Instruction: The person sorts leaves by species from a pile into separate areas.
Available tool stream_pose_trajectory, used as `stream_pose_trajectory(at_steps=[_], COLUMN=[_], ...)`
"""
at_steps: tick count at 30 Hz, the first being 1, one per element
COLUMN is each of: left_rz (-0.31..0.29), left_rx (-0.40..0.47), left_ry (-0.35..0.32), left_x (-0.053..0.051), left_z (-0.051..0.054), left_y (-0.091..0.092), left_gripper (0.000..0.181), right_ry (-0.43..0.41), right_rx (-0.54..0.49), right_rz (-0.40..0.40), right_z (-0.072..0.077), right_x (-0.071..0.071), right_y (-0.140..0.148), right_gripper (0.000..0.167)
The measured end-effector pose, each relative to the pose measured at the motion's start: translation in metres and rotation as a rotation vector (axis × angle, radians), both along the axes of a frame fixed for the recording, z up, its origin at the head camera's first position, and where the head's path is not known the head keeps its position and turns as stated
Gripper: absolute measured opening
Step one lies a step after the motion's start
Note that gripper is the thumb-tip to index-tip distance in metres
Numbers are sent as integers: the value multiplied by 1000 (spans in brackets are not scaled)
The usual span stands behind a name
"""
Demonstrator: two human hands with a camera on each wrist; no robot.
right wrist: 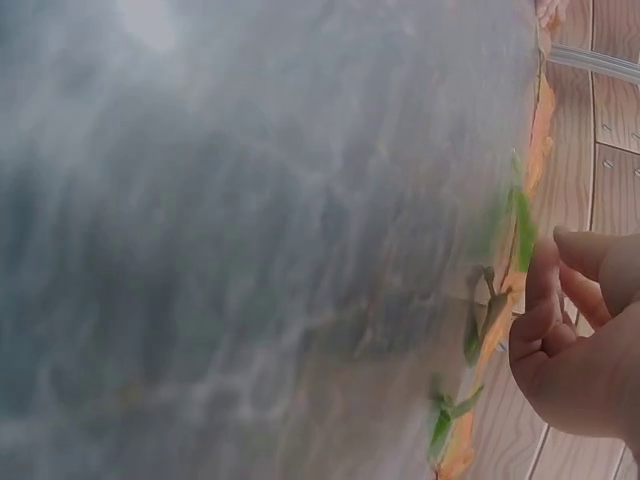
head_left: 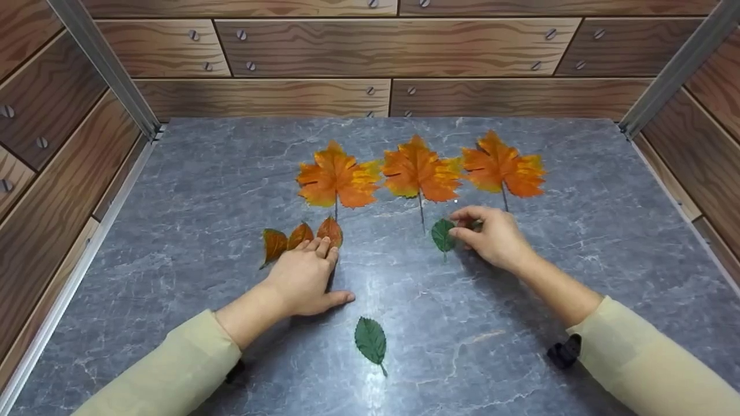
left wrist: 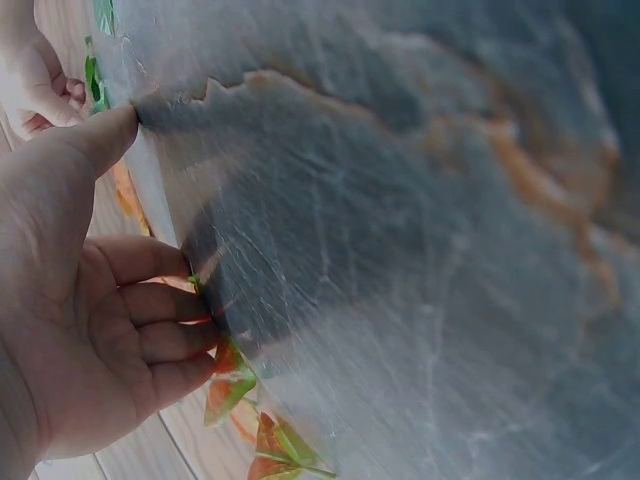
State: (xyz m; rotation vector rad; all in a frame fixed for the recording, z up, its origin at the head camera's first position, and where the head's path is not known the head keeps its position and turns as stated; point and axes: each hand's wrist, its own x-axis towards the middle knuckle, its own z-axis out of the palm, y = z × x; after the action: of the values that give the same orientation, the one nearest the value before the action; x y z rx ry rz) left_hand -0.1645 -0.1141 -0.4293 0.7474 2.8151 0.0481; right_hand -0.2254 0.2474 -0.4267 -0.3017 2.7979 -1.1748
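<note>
In the head view my left hand (head_left: 303, 277) lies spread over the lower part of a row of small orange-brown leaves (head_left: 300, 234), with its fingertips on the rightmost one. Its thumb points right, over the table. My right hand (head_left: 494, 237) has bent fingers and thumb beside the right edge of a small green leaf (head_left: 443, 234); the fingertips are slightly apart. More green leaves (right wrist: 442, 425) show past this hand in the right wrist view, mostly hidden by it from above. Another green leaf (head_left: 370, 341) lies alone near the front middle.
Three large orange maple leaves (head_left: 338, 176) lie in a row at the back, stems toward me. The grey marbled table (head_left: 191, 190) is bounded by wood-patterned panels (head_left: 399, 49) and metal rails (head_left: 104, 63) at the sides.
</note>
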Motion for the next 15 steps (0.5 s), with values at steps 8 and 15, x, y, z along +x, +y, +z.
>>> stream_pose_trajectory(at_steps=[8,15], left_rz=[-1,-3], left_rx=[-3,23], left_ry=[1,1], left_x=[1,0], left_z=[0,0], left_y=[0,0], left_gripper=[101,99], right_ry=[45,-2], right_rx=[-24,-135], right_rz=[19,212], right_z=[12,12], right_x=[15,44], right_y=[-4,-35], right_gripper=[31,33])
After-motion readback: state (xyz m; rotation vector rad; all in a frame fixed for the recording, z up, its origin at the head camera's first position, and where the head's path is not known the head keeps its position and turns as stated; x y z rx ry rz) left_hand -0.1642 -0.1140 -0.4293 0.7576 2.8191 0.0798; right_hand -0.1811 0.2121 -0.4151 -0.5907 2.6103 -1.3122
